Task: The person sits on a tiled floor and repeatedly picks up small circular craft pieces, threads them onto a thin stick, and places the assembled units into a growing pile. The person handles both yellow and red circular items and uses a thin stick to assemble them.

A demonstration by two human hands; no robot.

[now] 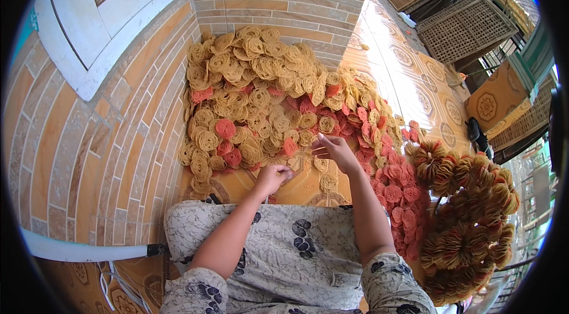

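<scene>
My left hand (272, 180) is closed in a pinch above the tiled floor, just past the edge of my patterned clothing. What it holds, if anything, is too small to make out. Higher and to the right, my right hand (335, 152) has its fingers stretched and apart, with nothing visible in it. It hovers at the near edge of a large heap of yellow lacy noodle-like discs (261, 106). Coral-red discs (226, 129) of the same kind are mixed in. More red discs (409, 193) spread down along my right forearm.
At the right lie thick bundles of brownish discs (465, 243) strung together. A brick-patterned wall (112, 154) rises on the left and behind the heap. White strips (121, 284) hang below a white pole (89, 247) at lower left. Woven racks (465, 26) stand far right.
</scene>
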